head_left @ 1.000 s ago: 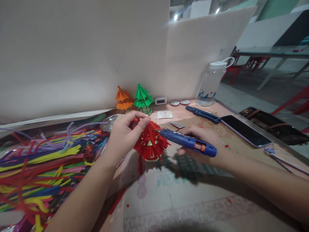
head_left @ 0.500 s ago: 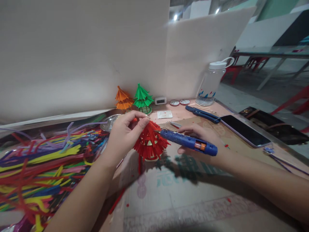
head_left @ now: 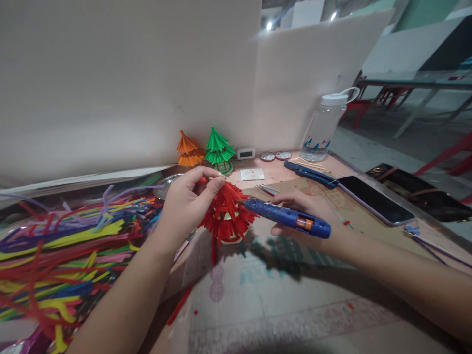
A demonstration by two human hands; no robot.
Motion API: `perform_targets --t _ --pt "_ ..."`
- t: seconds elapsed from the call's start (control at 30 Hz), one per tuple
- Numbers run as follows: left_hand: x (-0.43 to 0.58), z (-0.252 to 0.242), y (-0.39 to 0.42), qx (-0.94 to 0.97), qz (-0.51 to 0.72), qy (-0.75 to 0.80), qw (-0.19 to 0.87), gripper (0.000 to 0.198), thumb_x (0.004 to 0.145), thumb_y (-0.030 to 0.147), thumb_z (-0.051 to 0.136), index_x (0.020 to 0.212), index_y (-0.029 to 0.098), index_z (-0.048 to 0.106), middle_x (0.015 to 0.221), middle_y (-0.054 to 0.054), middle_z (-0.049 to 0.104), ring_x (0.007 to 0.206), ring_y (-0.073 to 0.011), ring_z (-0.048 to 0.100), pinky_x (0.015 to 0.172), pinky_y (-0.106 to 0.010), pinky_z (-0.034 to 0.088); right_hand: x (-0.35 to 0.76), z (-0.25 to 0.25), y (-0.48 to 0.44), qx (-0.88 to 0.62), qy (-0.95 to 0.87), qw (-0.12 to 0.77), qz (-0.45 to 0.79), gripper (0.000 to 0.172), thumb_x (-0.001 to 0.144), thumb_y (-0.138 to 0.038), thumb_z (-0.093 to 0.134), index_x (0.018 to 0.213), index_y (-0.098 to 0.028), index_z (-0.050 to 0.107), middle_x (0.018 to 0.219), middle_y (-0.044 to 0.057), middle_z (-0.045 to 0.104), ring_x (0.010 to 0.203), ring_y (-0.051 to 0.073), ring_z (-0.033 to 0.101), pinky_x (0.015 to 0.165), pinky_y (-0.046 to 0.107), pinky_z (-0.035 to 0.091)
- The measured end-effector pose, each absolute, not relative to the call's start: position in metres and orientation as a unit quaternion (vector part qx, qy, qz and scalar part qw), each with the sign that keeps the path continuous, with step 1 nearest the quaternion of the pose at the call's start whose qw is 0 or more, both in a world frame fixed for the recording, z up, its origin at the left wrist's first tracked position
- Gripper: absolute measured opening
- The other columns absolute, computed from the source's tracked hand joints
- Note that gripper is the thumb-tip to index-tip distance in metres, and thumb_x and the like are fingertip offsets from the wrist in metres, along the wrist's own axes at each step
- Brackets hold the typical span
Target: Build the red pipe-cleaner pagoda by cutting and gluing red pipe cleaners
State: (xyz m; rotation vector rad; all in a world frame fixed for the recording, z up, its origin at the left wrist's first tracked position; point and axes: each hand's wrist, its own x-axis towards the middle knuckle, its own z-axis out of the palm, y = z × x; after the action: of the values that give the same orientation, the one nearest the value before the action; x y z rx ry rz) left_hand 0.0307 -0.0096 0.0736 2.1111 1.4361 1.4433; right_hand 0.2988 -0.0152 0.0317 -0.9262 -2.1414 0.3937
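Head camera, and the big white board [head_left: 129, 83] fills the back of the shot, standing upright along the far edge of the bench [head_left: 280, 295], which is covered here with flat printed cardboard. Off to the left, a wide heap of coloured strips [head_left: 66, 246] sprawls across the surface, red, yellow, blue, all tangled. Now the action in the middle: the left hand [head_left: 188, 201] is closed in a pinch, thumb and fingertips clamped on the top of the red paper tree [head_left: 226, 216], which sits upright at the centre of the bench, just beside the heap. The right hand [head_left: 309, 216] is wrapped around the blue glue gun [head_left: 287, 220], held nearly level, its nozzle right up against the tree's right side. Behind, on the right, a clear water bottle [head_left: 322, 130] stands by the board, and a dark phone [head_left: 374, 199] lies flat near the bench edge. Against the board stand a green paper tree [head_left: 219, 147] and an orange paper tree [head_left: 189, 149], side by side, with a little clock [head_left: 245, 154] just right of them.
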Motion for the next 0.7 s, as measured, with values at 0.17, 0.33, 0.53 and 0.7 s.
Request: perform_targets --t 0.17,0.33,0.53,0.7 --pt "0.0283 0.0731 -0.0104 0.719 0.484 0.490 0.094 0.020 0.092 0.037 0.064 0.087 0.020 0.072 0.060 0.004 0.051 0.055 -0.0111 0.042 0.052 -0.024 0.032 0.2983 0.0333 -0.0158 -0.368 -0.841 0.374 0.135 0.041 0.079 -0.051 0.080 0.107 -0.024 0.068 0.081 0.002 0.073 0.065 0.018 0.066 0.063 0.030 0.048" --pt "0.0277 0.0739 -0.0114 0.709 0.483 0.504 0.094 0.020 0.091 0.037 0.063 0.086 0.020 0.071 0.060 0.003 0.051 0.054 -0.0115 0.041 0.052 -0.024 0.033 0.2978 0.0352 -0.0157 -0.361 -0.851 0.357 0.132 0.039 0.079 -0.048 0.080 0.107 -0.024 0.069 0.077 0.002 0.074 0.062 0.017 0.066 0.060 0.029 0.046" --pt "0.0269 0.0734 -0.0102 0.708 0.485 0.505 0.093 0.019 0.091 0.037 0.064 0.086 0.020 0.071 0.059 0.003 0.051 0.053 -0.0118 0.042 0.052 -0.024 0.033 0.2977 0.0359 -0.0161 -0.373 -0.852 0.350 0.116 0.039 0.079 -0.049 0.080 0.106 -0.024 0.069 0.075 0.001 0.073 0.057 0.016 0.063 0.055 0.029 0.044" --pt "0.0260 0.0719 -0.0092 0.708 0.487 0.501 0.103 0.020 0.092 0.038 0.064 0.087 0.020 0.071 0.059 0.004 0.050 0.053 -0.0116 0.041 0.052 -0.024 0.032 0.2975 0.0360 -0.0161 -0.349 -0.855 0.357 0.142 0.034 0.082 -0.047 0.078 0.105 -0.024 0.068 0.074 0.000 0.072 0.057 0.015 0.063 0.058 0.029 0.047"
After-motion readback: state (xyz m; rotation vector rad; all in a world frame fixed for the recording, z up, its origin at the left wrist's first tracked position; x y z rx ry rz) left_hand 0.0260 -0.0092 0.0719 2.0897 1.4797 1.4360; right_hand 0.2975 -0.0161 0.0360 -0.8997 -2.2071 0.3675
